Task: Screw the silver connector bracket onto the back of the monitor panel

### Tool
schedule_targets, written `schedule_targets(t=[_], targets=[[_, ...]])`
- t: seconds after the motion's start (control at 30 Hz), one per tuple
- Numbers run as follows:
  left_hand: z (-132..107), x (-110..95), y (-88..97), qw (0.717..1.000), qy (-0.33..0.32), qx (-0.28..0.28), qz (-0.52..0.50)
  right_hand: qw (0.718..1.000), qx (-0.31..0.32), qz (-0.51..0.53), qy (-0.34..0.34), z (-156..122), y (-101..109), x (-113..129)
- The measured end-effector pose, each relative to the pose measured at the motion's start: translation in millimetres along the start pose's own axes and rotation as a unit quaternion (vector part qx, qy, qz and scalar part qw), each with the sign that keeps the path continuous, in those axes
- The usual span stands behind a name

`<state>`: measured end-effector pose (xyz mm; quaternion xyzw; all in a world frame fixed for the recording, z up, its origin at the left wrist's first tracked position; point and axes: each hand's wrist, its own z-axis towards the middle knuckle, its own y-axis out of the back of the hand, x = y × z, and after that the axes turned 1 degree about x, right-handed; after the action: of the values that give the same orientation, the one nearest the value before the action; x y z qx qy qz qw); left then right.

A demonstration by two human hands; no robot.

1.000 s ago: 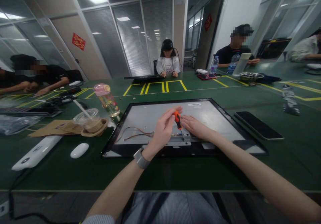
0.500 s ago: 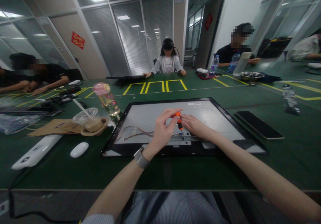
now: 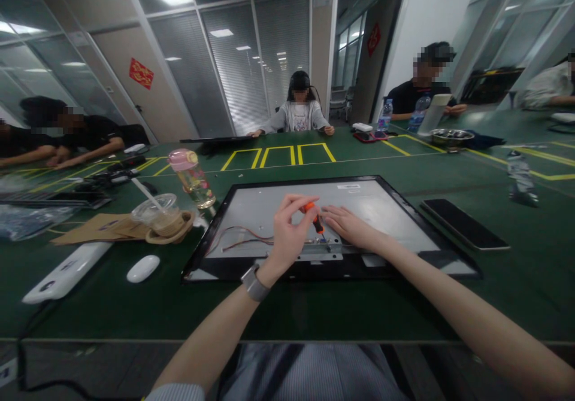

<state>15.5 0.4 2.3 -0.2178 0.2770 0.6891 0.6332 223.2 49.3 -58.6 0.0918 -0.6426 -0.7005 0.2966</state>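
Observation:
My left hand (image 3: 290,227) grips the orange and black handle of a screwdriver (image 3: 318,224) between thumb and fingers. The screwdriver leans, its top tilted to the left, and its tip meets a metal bracket (image 3: 309,249) along the near edge of a display panel (image 3: 251,203). Flat on the grey back of that panel, just right of the screwdriver, lies my right hand (image 3: 353,226), fingers stretched out. Thin wires (image 3: 242,237) run over the panel to the left of my left hand. Whether a screw sits under the tip is too small to make out.
Left of the panel stand a pink-capped bottle (image 3: 193,179) and a plastic drink cup (image 3: 157,215), near a white mouse (image 3: 142,269) and a white power strip (image 3: 65,274). On the right lie a black phone (image 3: 462,224) and a metal bowl (image 3: 451,139). Several people sit around the green table (image 3: 359,311).
The top of the screwdriver has tipped to the left, and my left hand has shifted slightly left with it. My right hand stays on the panel, almost unmoved.

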Motion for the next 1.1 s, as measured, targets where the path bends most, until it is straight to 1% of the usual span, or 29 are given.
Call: schedule_targets(t=[0.07, 0.23, 0.3, 0.37, 0.43, 0.5, 0.6, 0.7, 0.8, 0.97, 1.03, 1.1], targets=[[-0.4, -0.6, 0.1, 1.0, -0.001, 0.01, -0.003, 1.0, -0.003, -0.001, 0.004, 0.1, 0.1, 0.2], [1.6, -5.3, 1.4, 0.997, -0.003, 0.063, -0.045, 1.0, 0.001, -0.004, 0.001, 0.7, -2.0, -1.3], [1.9, -4.9, 0.8, 0.998, -0.003, 0.054, -0.04, 1.0, -0.004, -0.003, 0.001, 0.7, -3.3, -2.2], [1.5, -3.1, 0.1, 0.999, -0.008, 0.026, -0.018, 1.0, -0.011, -0.001, 0.003, 0.5, -3.9, -2.6], [1.0, -1.5, -0.1, 1.0, -0.01, 0.013, 0.005, 1.0, -0.013, 0.001, 0.006, 0.2, -3.6, -2.4], [0.7, -1.6, 0.4, 1.0, -0.01, 0.028, 0.003, 1.0, -0.01, 0.001, 0.006, 0.0, -2.8, -1.9], [0.8, -5.0, 1.4, 0.997, -0.009, 0.063, -0.031, 1.0, -0.002, 0.002, 0.008, -0.1, -1.6, -1.5], [1.1, -7.8, 1.3, 0.996, 0.014, 0.075, -0.05, 1.0, -0.003, 0.003, 0.014, -0.4, -0.9, -1.6], [1.3, -5.5, 0.3, 0.996, 0.037, 0.061, -0.059, 1.0, -0.003, 0.006, 0.015, -0.6, -1.2, -1.6], [2.3, 1.5, -0.3, 0.999, 0.027, 0.007, -0.034, 1.0, -0.013, 0.001, 0.004, 0.2, -4.0, -2.4], [2.8, 0.5, 0.7, 0.999, 0.027, 0.008, -0.022, 1.0, -0.019, 0.005, 0.006, 0.3, -4.7, -2.8], [3.5, -1.9, 2.2, 0.999, 0.023, 0.029, -0.026, 1.0, -0.02, 0.007, 0.007, 0.2, -4.7, -3.2]])
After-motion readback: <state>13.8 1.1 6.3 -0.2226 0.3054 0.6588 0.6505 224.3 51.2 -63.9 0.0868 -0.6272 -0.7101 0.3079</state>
